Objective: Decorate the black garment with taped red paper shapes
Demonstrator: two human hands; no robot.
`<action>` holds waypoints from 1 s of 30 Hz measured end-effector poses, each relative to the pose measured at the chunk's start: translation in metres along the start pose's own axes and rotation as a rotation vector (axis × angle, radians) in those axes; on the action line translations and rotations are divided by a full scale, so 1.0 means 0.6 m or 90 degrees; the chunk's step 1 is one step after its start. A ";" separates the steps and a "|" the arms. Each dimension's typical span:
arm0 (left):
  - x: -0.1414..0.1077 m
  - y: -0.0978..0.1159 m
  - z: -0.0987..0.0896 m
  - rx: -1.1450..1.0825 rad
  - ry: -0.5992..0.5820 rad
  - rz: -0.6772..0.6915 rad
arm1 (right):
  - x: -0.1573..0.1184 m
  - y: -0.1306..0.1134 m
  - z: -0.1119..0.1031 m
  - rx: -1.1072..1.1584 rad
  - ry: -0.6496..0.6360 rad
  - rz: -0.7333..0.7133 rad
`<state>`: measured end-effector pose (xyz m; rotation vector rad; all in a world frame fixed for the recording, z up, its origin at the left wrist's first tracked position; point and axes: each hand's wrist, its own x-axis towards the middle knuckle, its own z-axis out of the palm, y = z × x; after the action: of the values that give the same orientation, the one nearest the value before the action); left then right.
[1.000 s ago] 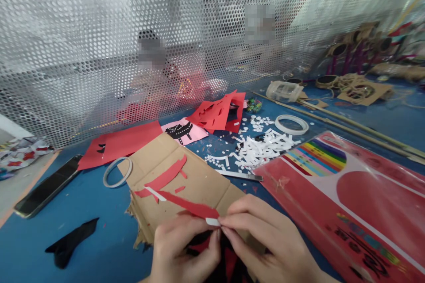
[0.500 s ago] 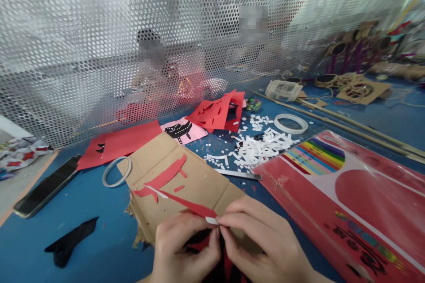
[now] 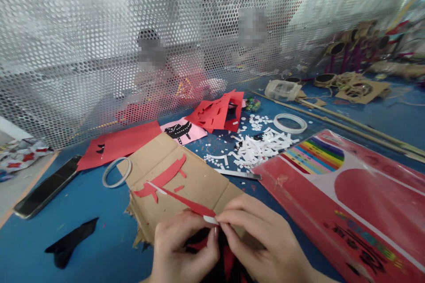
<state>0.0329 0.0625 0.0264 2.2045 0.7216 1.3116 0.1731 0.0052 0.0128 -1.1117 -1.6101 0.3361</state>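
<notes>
Pinching the red strip (image 3: 195,206) in our left hand (image 3: 184,243) and its white tab (image 3: 209,219) in our right hand (image 3: 265,239), we're handling likely light, tearable paper, best held edgewise.

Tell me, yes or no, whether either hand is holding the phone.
No, the phone lies on the blue table, while the left hand and right hand meet at the red paper strip.
</notes>
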 end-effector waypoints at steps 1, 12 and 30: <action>0.000 0.000 -0.001 -0.003 0.000 -0.002 | 0.001 -0.001 0.000 0.011 -0.002 0.002; -0.001 -0.001 -0.001 -0.006 -0.015 0.015 | 0.002 0.005 0.000 -0.026 0.009 -0.013; 0.008 0.006 0.003 -0.067 -0.009 -0.062 | 0.007 -0.001 0.003 -0.028 0.028 0.049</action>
<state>0.0371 0.0626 0.0307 2.0668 0.7276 1.2563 0.1714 0.0084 0.0152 -1.2094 -1.5458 0.3256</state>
